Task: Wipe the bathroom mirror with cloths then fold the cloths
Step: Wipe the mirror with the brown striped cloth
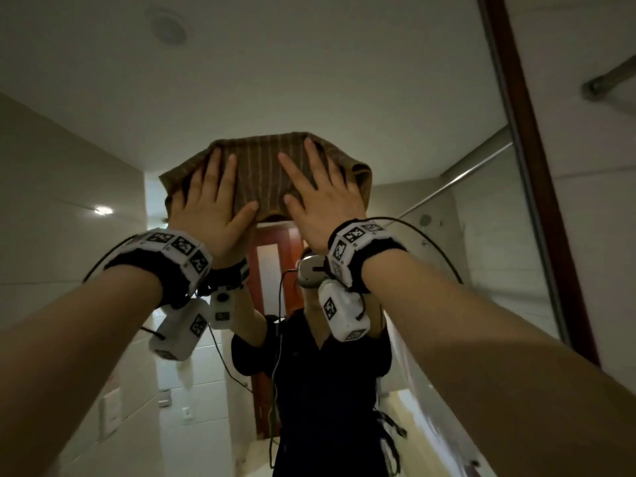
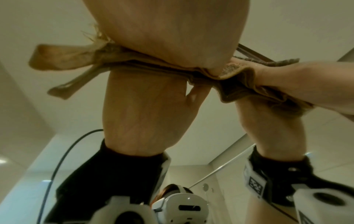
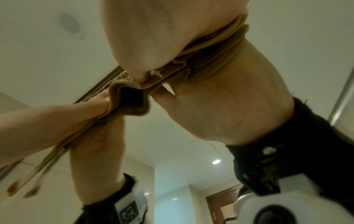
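A brown striped cloth (image 1: pixel 261 173) lies flat against the upper part of the bathroom mirror (image 1: pixel 309 80). My left hand (image 1: pixel 210 197) presses its left half with straight, spread fingers. My right hand (image 1: pixel 316 191) presses the right half the same way, its thumb near the cloth's lower edge. In the left wrist view my left palm (image 2: pixel 168 30) pushes the bunched cloth (image 2: pixel 153 65) onto the glass, with my right hand (image 2: pixel 306 78) beside it. The right wrist view shows my right palm (image 3: pixel 153 30) on the folded cloth edge (image 3: pixel 201 60) and my left hand (image 3: pixel 57 115) to the left.
The mirror's brown frame (image 1: pixel 537 173) runs down the right side, and a metal bar (image 1: pixel 612 77) is fixed to the wall beyond it. The glass reflects a person in dark clothes, a wooden door, tiled walls and a ceiling vent (image 1: pixel 168 27).
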A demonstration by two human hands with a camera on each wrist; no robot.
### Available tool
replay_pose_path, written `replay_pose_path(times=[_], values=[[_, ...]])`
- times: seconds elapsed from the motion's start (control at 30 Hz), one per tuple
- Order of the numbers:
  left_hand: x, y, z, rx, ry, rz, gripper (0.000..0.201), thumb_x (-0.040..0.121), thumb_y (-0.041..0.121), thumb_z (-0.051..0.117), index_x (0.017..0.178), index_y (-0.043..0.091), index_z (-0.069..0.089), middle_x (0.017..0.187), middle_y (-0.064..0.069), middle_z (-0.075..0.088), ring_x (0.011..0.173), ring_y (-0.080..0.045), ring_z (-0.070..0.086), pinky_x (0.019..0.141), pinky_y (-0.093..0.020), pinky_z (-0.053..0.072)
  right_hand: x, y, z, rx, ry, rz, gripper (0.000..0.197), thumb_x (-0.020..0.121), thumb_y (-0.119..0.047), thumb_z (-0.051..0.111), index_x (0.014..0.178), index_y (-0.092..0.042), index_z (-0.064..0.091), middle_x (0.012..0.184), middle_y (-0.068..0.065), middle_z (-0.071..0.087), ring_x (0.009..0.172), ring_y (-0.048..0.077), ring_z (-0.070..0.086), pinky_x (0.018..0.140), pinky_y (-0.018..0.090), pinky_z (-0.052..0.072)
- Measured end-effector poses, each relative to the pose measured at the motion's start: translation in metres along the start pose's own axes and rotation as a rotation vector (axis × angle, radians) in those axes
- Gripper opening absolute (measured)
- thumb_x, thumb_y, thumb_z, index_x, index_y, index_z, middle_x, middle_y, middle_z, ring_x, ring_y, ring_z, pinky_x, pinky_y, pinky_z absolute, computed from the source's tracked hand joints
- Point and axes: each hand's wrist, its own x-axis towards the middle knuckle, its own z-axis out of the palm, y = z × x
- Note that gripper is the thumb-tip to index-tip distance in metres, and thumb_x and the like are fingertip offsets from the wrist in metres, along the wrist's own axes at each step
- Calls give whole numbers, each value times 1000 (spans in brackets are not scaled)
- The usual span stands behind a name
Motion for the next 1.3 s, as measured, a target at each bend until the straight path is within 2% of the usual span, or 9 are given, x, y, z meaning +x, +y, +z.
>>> replay_pose_path(times=[0.17, 0.33, 0.53, 0.7, 0.8, 1.0, 1.13, 1.3], values=[[35, 99, 12, 27, 25, 98, 77, 88, 69, 16, 150, 34, -12, 160, 7, -12, 146, -24, 5, 114, -50, 13, -19, 103, -23, -79, 40, 80, 60, 98, -52, 23, 150, -46, -6, 161, -5, -15, 148, 26, 5, 117, 46, 7], [56, 190, 25, 17, 26, 138, 75, 92, 63, 24, 150, 33, -12, 160, 6, -13, 146, -24, 2, 113, -52, 10, -44, 177, -38, -109, 108, 153, 61, 98, -51, 25, 151, -43, -2, 162, -1, -10, 148, 27, 3, 117, 46, 5], [62, 239, 33, 27, 51, 180, 75, 92, 63, 22, 151, 32, -11, 160, 6, -12, 146, -25, 4, 113, -53, 11, -60, 230, -51, -106, 103, 142, 61, 96, -51, 23, 152, -42, 0, 162, 1, -8, 148, 28, 4, 117, 49, 7], [57, 243, 38, 34, 83, 183, 74, 92, 64, 22, 151, 31, -8, 160, 5, -8, 146, -25, 7, 113, -53, 13, -65, 234, -50, -92, 104, 141, 61, 97, -50, 25, 152, -40, 1, 162, 3, -6, 148, 28, 3, 117, 48, 5], [47, 247, 40, 11, 58, 179, 74, 92, 63, 21, 151, 32, -9, 160, 6, -9, 146, -24, 6, 113, -53, 11, -74, 231, -47, -79, 123, 155, 61, 97, -49, 25, 153, -39, 3, 162, 5, -4, 148, 30, 5, 117, 48, 6], [-14, 240, 52, -2, 73, 230, 69, 94, 60, 21, 152, 32, -5, 161, 6, -4, 145, -22, 11, 111, -51, 17, -120, 224, -38, -54, 67, 136, 61, 98, -50, 26, 153, -40, 2, 162, 3, -7, 147, 29, 4, 117, 52, 7], [-55, 226, 58, 2, 29, 251, 69, 94, 59, 25, 152, 33, -2, 161, 6, 0, 143, -22, 17, 110, -49, 20, -166, 210, -26, -60, 24, 113, 62, 98, -47, 29, 153, -40, 2, 162, 3, -8, 146, 31, 9, 113, 55, 15], [-120, 212, 69, -16, -54, 199, 71, 94, 59, 27, 152, 33, -3, 161, 5, 1, 140, -24, 24, 107, -49, 26, -219, 171, -9, -17, -44, 134, 65, 98, -46, 34, 153, -40, 2, 162, 2, -10, 143, 33, 16, 109, 55, 23]])
